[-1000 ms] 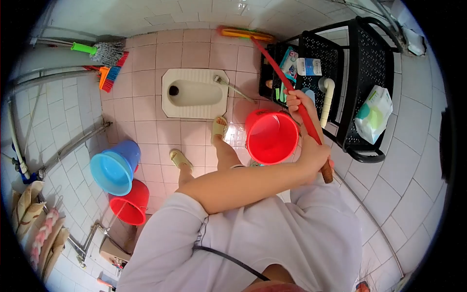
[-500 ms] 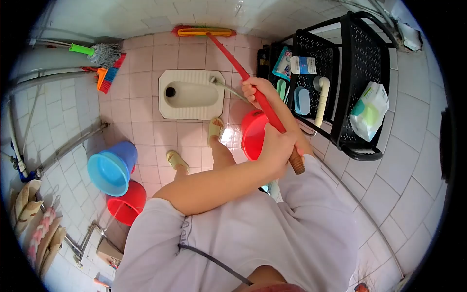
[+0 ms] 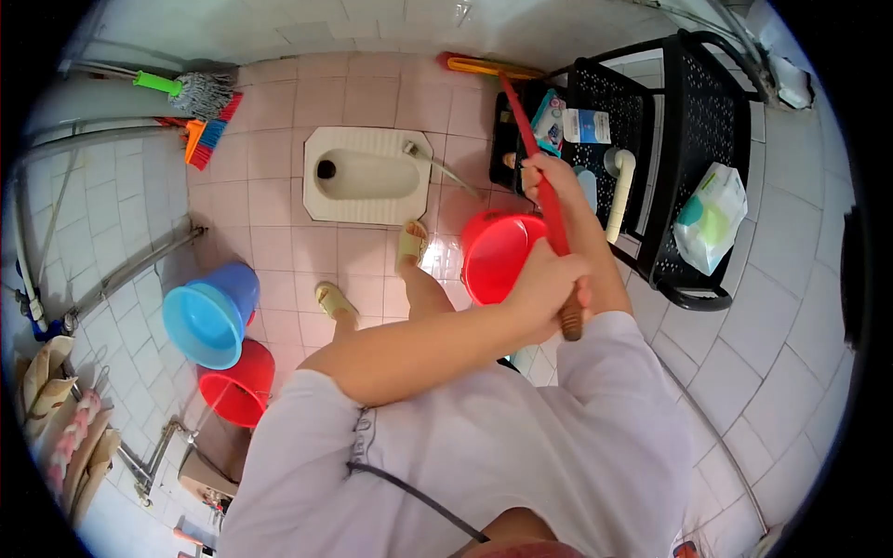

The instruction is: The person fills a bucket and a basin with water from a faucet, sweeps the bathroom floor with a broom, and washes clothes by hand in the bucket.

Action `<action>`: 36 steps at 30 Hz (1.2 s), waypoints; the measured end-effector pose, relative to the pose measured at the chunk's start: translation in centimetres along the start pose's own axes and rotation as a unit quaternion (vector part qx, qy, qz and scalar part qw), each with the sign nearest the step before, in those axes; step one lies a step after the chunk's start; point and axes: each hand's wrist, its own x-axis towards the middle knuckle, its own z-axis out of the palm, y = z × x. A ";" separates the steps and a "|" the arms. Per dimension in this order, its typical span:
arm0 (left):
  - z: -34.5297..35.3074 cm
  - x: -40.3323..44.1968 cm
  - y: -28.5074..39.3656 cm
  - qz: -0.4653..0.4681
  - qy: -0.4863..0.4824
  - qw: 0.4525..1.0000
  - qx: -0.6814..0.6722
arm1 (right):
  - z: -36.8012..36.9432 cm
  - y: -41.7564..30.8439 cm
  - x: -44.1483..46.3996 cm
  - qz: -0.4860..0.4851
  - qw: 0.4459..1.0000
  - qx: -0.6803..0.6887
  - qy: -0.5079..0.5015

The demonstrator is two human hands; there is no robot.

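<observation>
A long red-handled broom (image 3: 554,219) slants up from my hands to the far wall. Its yellow and red head (image 3: 493,66) lies on the tiled floor at the wall's base, beside the shelf. My left hand (image 3: 549,286) is closed round the handle near its brown threaded end. Farther up the same handle, my right hand (image 3: 553,181) grips it with the fingers wrapped round. Just left of the handle stands a red bucket (image 3: 493,260) on the floor, partly behind my left hand.
A squat toilet (image 3: 367,209) is set in the floor ahead. To the right stands a black shelf rack (image 3: 707,139) bearing a wipes pack (image 3: 712,219). On the left are a blue basin (image 3: 200,325), another red bucket (image 3: 237,381), a mop (image 3: 203,96) and a second broom (image 3: 209,139).
The broom head has swept right along the wall's base toward the black rack. My right hand has moved right with the handle; my left hand has shifted slightly.
</observation>
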 end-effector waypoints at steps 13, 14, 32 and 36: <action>0.7 2.7 -4.8 0.084 0.085 0.987 0.110 | 0.7 1.9 -0.7 0.044 0.993 0.084 -0.067; 0.9 3.2 -5.2 0.086 0.084 0.987 0.109 | -0.1 1.5 -1.3 0.059 0.991 0.096 -0.072; -2.4 -1.7 0.8 0.118 0.048 0.992 0.009 | 6.6 2.8 4.0 0.031 0.996 -0.064 -0.058; -0.1 0.8 -2.0 0.081 0.081 0.990 0.081 | 2.9 1.5 1.5 0.074 0.994 0.014 -0.083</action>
